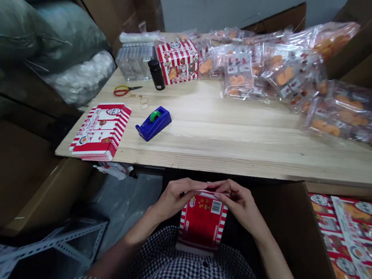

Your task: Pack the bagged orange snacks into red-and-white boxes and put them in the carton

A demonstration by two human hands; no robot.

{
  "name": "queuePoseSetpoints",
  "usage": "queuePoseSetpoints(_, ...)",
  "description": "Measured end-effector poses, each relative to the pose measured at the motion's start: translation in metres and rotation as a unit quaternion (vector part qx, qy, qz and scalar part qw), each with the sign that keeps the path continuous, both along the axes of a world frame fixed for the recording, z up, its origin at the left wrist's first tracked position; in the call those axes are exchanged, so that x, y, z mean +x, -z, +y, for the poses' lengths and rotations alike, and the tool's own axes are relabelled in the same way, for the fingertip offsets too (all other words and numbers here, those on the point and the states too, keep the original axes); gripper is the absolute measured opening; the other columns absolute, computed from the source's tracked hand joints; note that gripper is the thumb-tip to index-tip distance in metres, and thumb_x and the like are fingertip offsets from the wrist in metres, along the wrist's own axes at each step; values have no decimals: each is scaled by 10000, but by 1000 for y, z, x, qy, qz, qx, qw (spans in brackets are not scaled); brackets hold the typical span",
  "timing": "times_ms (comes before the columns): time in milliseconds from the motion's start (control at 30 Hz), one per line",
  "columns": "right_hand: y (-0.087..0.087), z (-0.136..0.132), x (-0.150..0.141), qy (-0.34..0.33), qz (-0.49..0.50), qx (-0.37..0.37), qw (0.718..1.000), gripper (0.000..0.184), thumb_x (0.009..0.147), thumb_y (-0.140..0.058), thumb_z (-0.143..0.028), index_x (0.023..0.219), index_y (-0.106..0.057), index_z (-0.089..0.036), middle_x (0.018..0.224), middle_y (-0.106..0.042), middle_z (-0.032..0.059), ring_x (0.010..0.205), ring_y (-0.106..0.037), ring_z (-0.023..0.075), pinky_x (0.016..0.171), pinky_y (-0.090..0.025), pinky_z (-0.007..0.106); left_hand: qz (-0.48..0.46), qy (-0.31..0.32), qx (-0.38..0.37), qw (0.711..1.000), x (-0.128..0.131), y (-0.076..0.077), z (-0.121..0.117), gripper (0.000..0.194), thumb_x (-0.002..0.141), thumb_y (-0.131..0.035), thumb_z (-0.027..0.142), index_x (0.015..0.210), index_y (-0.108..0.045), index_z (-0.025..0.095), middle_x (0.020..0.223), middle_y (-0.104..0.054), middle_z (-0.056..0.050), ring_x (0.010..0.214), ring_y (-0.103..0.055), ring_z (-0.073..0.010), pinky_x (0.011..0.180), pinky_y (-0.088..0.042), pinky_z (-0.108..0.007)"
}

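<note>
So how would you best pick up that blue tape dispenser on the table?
Probably pinch the blue tape dispenser across its long sides, from above: it lies flat on the wooden table, nothing against it, and the narrow body sits beside the green tape roll.

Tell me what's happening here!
A person holds a red-and-white striped cardboard box upright before their checked shirt, with the left hand and right hand at its top edge. On the wooden table ahead lie a stack of flat matching cartons, a blue tape dispenser, scissors and clear bags of orange treats.
</note>
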State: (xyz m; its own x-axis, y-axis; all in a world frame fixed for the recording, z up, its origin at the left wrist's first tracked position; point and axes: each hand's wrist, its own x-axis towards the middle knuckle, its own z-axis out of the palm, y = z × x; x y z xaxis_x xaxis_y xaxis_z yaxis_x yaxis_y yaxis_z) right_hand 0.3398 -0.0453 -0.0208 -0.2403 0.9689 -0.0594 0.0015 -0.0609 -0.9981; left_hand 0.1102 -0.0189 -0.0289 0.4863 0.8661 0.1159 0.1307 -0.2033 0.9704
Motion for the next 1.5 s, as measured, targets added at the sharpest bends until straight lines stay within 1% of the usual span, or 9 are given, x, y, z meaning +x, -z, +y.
queuePoseSetpoints(167, 5, 0, -4, 12, -58, 54, 997, 242, 951, -605, -299, 1153, -736, -325, 1338, -661, 48, 1242, -610, 265, 1063, -465, 478, 0, -13, -15, 1000, 3, 7, 2, 271, 951, -562, 237, 1152, -741, 273, 1163, -742, -76, 1080, -687, -222, 966, -517, -379)
queuePoseSetpoints(367, 19, 3, 3, 8, 15, 20, 1000, 217, 933, -634, -388, 1092, -769, -328, 1225, -729, 54, 1237, -623, 283, 1093, -444, 516, -37, 13, -84, 996, 0, 8, 9, 282, 970, -528, 260, 1155, -741, 257, 1174, -735, -88, 1103, -678, -231, 985, -509, -401)
queuePoseSetpoints(533, 22, 0, 10, 10, -3, 7, 1000, 202, 884, -700, -374, 1058, -780, -310, 1254, -713, 62, 1240, -618, 284, 1049, -486, 493, -24, 50, -62, 997, -2, 4, 9, 294, 924, -611, 255, 1195, -722, 269, 1291, -680, -96, 1215, -620, -251, 1061, -455, -426)
queuePoseSetpoints(733, 13, -4, -4, 75, -90, 43, 992, 218, 922, -645, -322, 1105, -764, -318, 1105, -771, 43, 1018, -721, 271, 923, -558, 456, -23, -43, -34, 998, 7, 9, 6, 213, 893, -653, 236, 1065, -775, 265, 1080, -760, -84, 1021, -696, -225, 943, -516, -372)
queuePoseSetpoints(900, 14, -3, -16, 95, -73, 70, 990, 241, 910, -655, -272, 1121, -759, -324, 1163, -752, 30, 1122, -680, 263, 993, -526, 435, -7, -42, -34, 999, 12, 11, 9, 209, 906, -637, 243, 1060, -778, 259, 1039, -774, -73, 952, -715, -215, 883, -527, -339)
queuePoseSetpoints(1067, 19, -2, -19, 134, -28, 43, 990, 192, 906, -655, -275, 1036, -789, -317, 1105, -770, 32, 1072, -699, 262, 992, -523, 442, -14, -29, -44, 998, 11, 12, 11, 243, 939, -591, 259, 1113, -760, 259, 1108, -761, -70, 1019, -707, -217, 928, -522, -346)
queuePoseSetpoints(1133, 20, -1, -13, 124, -18, 24, 992, 177, 892, -675, -306, 1024, -793, -313, 1104, -773, 35, 1077, -699, 269, 987, -528, 447, -21, -10, -52, 998, 9, 12, 12, 269, 962, -550, 265, 1146, -746, 265, 1142, -751, -71, 1055, -698, -218, 948, -519, -359)
queuePoseSetpoints(1300, 18, 2, 13, 1, -9, -29, 1000, 249, 916, -645, -422, 1091, -776, -301, 1249, -718, 57, 1207, -639, 294, 1063, -471, 488, -18, 38, -34, 999, 2, 3, 14, 276, 962, -547, 286, 1168, -732, 287, 1247, -706, -85, 1154, -657, -253, 1028, -483, -457)
queuePoseSetpoints(1500, 18, -4, 17, 9, 19, -75, 997, 252, 883, -686, -435, 1067, -777, -290, 1266, -710, 57, 1172, -659, 280, 997, -523, 464, -24, 40, -92, 995, -1, -7, 10, 297, 946, -575, 280, 1211, -709, 298, 1315, -666, -88, 1207, -627, -271, 1067, -447, -495)
